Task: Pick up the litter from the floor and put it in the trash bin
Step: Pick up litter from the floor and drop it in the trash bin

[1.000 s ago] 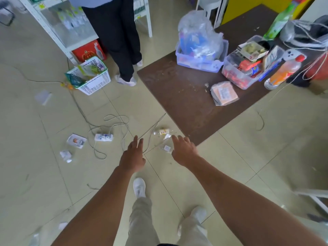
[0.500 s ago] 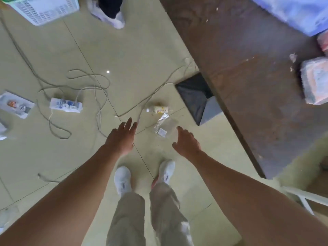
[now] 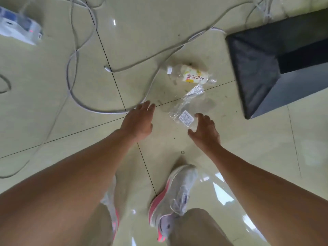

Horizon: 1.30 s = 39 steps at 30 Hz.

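– Pale glossy tile, that's most of what I see from here: the floor (image 3: 177,23), with dark grout lines crossing it. What's the big dark thing at the upper right?

– A charcoal, wedge-shaped block (image 3: 257,68) standing on the tiles. I can't tell what it belongs to. After that come the person's two bare forearms, reaching down and forward.

– And the hands?

– The left hand (image 3: 138,121) is spread flat with straight fingers and holds nothing; its fingertips are near the bend of a grey cable (image 3: 106,112). The right hand (image 3: 204,132) is loosely splayed, also holding nothing, fingers just beside the litter. Whether they touch it, I can't tell.

– Under the arms?

– White trainers with pink soles; the right shoe (image 3: 177,189) shows plainly. Far off at the upper left lies a white power strip (image 3: 19,31).

– So where is the litter?

– On the floor between the hands and the block: a crushed clear bottle (image 3: 193,75) with a yellow label, on its side, and nearer the right hand a crumpled clear wrapper (image 3: 186,105) bearing a white sticker. Smallest of all, a tiny ring (image 3: 182,152) lies beside the right wrist.
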Motion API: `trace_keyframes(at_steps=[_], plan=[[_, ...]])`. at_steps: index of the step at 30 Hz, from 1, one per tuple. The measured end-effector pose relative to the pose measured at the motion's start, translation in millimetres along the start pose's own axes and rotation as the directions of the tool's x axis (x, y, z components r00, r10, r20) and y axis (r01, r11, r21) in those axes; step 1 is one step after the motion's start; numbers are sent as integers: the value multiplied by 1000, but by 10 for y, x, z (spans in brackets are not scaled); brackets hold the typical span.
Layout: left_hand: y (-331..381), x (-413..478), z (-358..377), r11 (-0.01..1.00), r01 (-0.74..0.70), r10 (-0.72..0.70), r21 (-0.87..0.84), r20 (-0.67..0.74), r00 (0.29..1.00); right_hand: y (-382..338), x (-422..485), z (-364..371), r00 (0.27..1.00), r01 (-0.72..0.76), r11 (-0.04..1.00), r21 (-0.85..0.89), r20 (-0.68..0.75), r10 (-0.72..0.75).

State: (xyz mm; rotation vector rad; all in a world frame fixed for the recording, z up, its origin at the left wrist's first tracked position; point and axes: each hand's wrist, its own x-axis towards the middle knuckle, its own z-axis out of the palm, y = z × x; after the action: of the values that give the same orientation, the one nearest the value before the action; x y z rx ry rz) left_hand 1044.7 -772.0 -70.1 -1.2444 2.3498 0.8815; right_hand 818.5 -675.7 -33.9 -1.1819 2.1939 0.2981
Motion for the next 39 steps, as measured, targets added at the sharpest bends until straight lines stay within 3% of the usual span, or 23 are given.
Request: trace_keyframes(at_steps=[3,6,8,11,14,18,20,24,27,30,34,39], plan=[[-24,612,-14,994,-108,104,-5,-210,972,-32,472,197,998,41,999,-28,-39,-42],[154,1265,-206,970,-209,241,124,-379,893,-52,757,345,996,87,983,-164,16,-86],[350,1609,-299,947,-248,309,205,-370,876,-34,859,410,995,101,973,-207,11,-101],[612,1933,-349,930,-253,323,265,-264,909,48,906,469,990,114,981,-156,-69,-126],[727,2061,-330,940,-184,261,287,-258,930,151,900,485,963,204,970,-132,-154,-223],[598,1911,-265,977,-32,88,213,-261,961,161,925,355,979,183,971,-152,-64,-194],[449,1595,-249,991,66,-39,118,-221,975,93,852,230,989,129,982,-137,-59,-138],[1,573,-422,972,233,-229,16,-113,967,-352,350,-97,996,-57,996,70,-57,61],[-272,-321,-850,915,400,-402,-48,-32,915,-931,-188,-541,998,-56,985,165,-20,61],[-368,-1317,-1528,771,615,-608,-166,97,788,-1549,-803,-1285,999,52,991,122,-7,-52],[-155,-2880,-2599,625,752,-731,-209,179,658,-2316,-1804,-2609,951,310,950,-30,2,-310],[417,-4462,-3885,540,789,-800,-292,114,589,-2987,-3153,-4108,778,609,768,-199,-42,-627]])
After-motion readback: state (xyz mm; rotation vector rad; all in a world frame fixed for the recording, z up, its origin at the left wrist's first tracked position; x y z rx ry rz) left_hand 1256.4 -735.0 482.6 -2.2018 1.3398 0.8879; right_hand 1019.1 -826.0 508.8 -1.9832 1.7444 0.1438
